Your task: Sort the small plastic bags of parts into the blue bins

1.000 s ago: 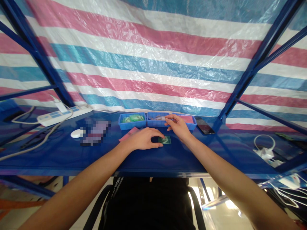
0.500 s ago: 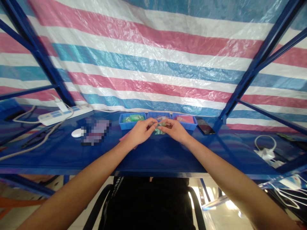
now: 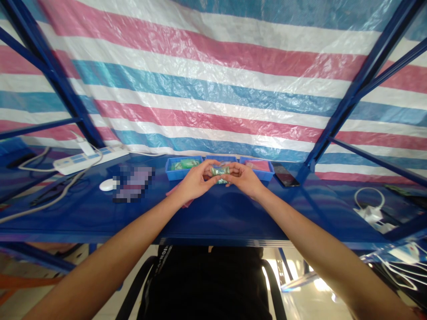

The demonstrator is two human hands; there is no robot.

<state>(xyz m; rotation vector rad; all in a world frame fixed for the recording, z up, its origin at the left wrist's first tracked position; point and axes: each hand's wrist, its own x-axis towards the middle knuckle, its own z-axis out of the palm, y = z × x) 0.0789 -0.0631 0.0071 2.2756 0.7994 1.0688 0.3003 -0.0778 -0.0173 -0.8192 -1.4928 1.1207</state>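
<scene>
Between both hands is a small shiny green plastic packet (image 3: 220, 170), held above the table in front of the bins. My left hand (image 3: 199, 178) grips its left end, thumb along the near side and fingers behind. On the right end, my right hand (image 3: 242, 178) is closed in the same way. The fingers partly cover the packet, and its contents cannot be made out. A pink packet (image 3: 187, 204) lies on the table, partly hidden under my left wrist. Just behind the hands stand a blue bin with green packets (image 3: 184, 164) and another with pink packets (image 3: 258, 166).
A middle blue bin (image 3: 220, 158) stands mostly hidden behind the hands. A black phone (image 3: 286, 175) lies right of the bins. To the left are a white mouse (image 3: 107, 185), a blurred-out item (image 3: 135, 184) and a white power strip (image 3: 90, 160). A white charger (image 3: 371, 213) sits far right.
The green packet has been tipped up and shows more of its face. Both thumbs have moved to its near side, with the fingers now behind it.
</scene>
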